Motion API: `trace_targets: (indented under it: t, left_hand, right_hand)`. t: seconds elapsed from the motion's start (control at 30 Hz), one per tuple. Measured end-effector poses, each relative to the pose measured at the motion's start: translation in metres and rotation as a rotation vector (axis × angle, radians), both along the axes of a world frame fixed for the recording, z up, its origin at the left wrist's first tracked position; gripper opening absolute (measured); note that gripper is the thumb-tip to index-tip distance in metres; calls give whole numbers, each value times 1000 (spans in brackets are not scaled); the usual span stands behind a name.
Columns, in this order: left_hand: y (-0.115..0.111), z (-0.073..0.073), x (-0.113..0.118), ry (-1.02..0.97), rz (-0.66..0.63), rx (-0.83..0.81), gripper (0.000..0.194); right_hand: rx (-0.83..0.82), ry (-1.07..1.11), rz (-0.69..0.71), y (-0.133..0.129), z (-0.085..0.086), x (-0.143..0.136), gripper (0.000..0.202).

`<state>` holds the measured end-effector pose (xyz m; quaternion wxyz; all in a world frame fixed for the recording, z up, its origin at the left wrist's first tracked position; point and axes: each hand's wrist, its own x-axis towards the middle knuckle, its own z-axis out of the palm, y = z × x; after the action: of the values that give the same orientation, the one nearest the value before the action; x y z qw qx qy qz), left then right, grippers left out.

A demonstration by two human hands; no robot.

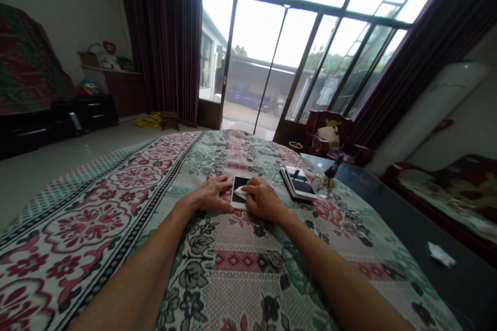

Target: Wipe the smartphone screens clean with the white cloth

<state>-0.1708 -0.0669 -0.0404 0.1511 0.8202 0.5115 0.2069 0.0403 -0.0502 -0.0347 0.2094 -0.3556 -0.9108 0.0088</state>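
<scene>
White-bordered, dark-screened rectangular phone (237, 186), flat on multicoloured floral cloth (240, 235): my left hand (212, 194), thumb and fingers spread, braces its left edge, presumably against sliding; my right hand (265, 199) pinches a small white wad (240, 192) against the screen.

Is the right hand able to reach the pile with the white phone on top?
Probably yes: the pile looks close to the right hand, with only patterned cloth between. That hand holds a white wipe, so it may need to put that down first.

No legible text or numbers.
</scene>
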Motion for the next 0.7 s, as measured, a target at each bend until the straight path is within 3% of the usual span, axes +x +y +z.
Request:
trace_targets:
  t: [0.23,0.7]
  left_hand:
    - [4,-2,-3,58,-12,-95,80]
    - [4,3,-2,113,28,-203,87]
  right_hand:
    - [-39,18,114,-4,1,-3,18]
    - [-11,-202,-261,46,17,-38,25]
